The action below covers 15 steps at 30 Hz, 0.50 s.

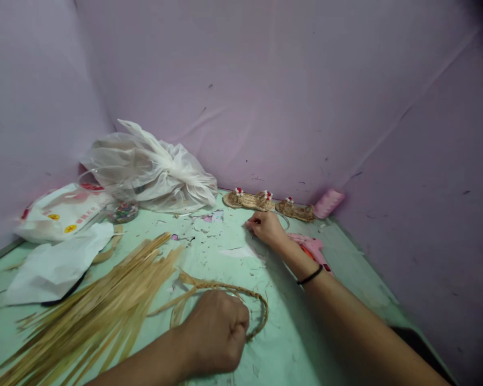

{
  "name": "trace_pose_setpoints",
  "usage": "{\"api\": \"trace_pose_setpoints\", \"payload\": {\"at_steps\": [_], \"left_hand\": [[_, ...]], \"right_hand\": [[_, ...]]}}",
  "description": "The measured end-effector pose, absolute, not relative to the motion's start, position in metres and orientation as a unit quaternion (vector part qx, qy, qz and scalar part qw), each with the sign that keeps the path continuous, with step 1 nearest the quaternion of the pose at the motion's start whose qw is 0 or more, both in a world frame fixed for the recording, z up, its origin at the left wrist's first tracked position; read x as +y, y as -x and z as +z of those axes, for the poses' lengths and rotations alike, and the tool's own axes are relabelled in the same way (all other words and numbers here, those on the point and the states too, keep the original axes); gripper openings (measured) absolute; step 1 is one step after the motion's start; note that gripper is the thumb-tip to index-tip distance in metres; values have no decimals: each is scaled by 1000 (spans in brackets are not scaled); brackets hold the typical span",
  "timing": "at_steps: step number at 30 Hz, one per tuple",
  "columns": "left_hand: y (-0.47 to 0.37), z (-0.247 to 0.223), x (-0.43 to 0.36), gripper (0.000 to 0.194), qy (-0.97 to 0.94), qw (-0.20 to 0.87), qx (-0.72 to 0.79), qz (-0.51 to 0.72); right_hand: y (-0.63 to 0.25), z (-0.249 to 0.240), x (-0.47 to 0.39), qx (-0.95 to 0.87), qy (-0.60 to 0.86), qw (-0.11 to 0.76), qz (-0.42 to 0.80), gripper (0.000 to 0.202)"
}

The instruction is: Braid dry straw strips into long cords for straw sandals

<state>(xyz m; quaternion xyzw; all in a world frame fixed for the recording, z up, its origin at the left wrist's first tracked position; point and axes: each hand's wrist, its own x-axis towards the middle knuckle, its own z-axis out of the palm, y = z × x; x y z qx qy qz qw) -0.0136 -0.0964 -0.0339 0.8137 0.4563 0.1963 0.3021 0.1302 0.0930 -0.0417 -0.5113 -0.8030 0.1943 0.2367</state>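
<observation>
My left hand (219, 329) is closed in a fist at the front of the table, over one part of a braided straw cord (261, 303). The cord curves round to its right, and loose flat strands run out to its left. Farther back, my right hand (265, 228) has its fingers pinched together just above the table; what they hold, if anything, is too small to make out. A black band circles that wrist. Near the right hand lie a thin clear ring (284, 219) and a pink glue gun (314, 249). Dry straw strips (104, 300) spread out left of my left hand.
Small woven straw pieces (249, 201) with red and white beads line the back wall, beside a pink thread spool (329, 202). A tied white plastic bag (173, 177), a jar of beads (123, 209) and a white packet (64, 214) stand at the back left.
</observation>
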Motion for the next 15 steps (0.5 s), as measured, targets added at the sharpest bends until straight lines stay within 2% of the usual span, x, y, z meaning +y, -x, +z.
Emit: {"api": "trace_pose_setpoints", "payload": {"at_steps": [5, 10, 15], "left_hand": [[14, -36, -96, 9, -817, 297, 456, 192], [14, -36, -96, 10, -820, 298, 449, 194], [14, -36, -95, 10, -823, 290, 451, 189]], "right_hand": [[-135, -46, 100, -744, 537, 245, 314, 23], [-128, -47, 102, -673, 593, 259, 357, 24], [-128, -49, 105, -672, 602, 257, 347, 20]]}}
